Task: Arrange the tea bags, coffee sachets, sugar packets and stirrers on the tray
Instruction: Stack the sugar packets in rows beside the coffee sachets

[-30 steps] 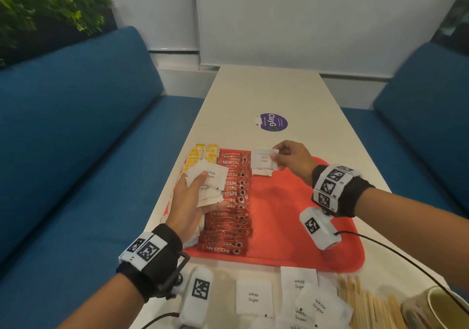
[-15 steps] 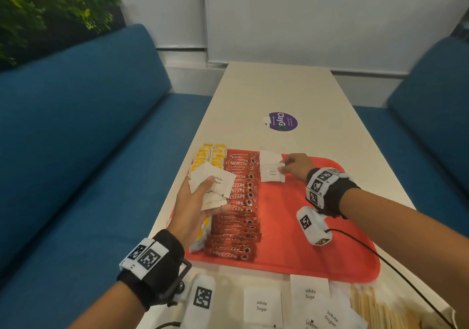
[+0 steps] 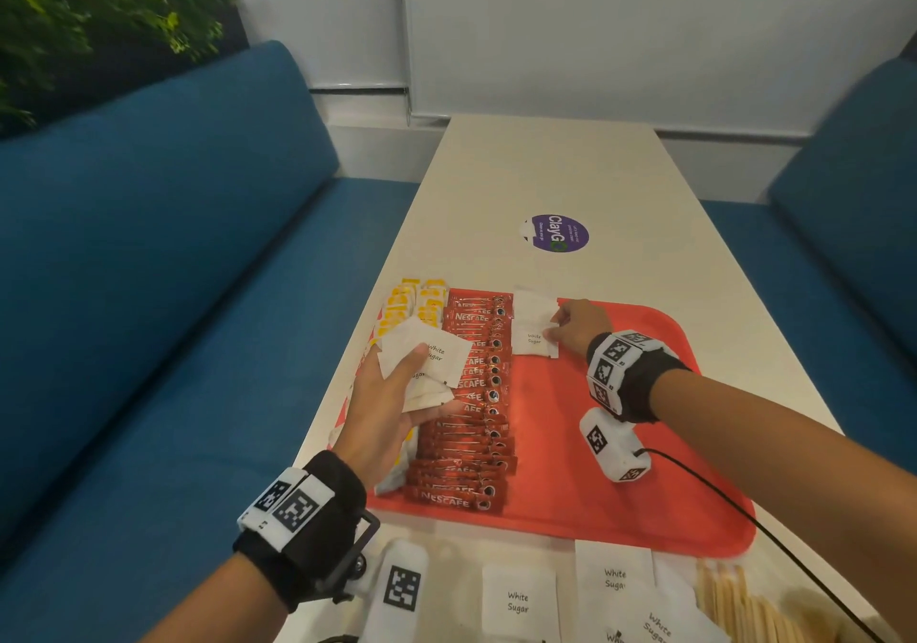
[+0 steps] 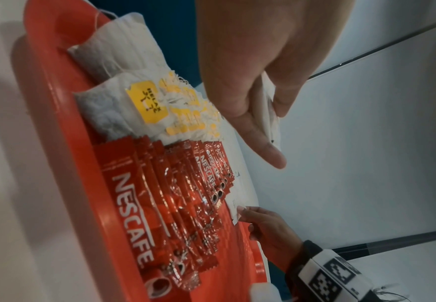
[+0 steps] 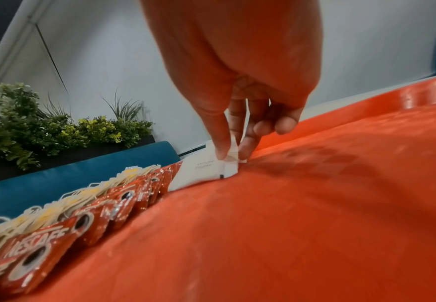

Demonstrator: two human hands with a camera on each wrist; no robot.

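A red tray (image 3: pixel 620 493) lies on the table. Along its left side sit yellow-tagged tea bags (image 3: pixel 412 302) and a long row of red Nescafe sachets (image 3: pixel 471 414). My left hand (image 3: pixel 397 394) hovers over that side and holds a fan of white sugar packets (image 3: pixel 431 355). At the tray's far end my right hand (image 3: pixel 570 327) pinches the edge of a white sugar packet (image 3: pixel 533 340), which lies flat beside the sachets; thumb and forefinger (image 5: pixel 222 143) squeeze its corner (image 5: pixel 227 161). Another white packet (image 3: pixel 533 302) lies just beyond it.
Loose white sugar packets (image 3: pixel 518 600) and a pile of wooden stirrers (image 3: pixel 744 603) lie on the table near me, in front of the tray. A purple sticker (image 3: pixel 559 233) is farther up the table. Blue benches (image 3: pixel 149 295) flank both sides.
My right hand has lowered its sugar packet from above the tray onto the tray floor beside the sachets. My left hand kept its fan of packets almost still.
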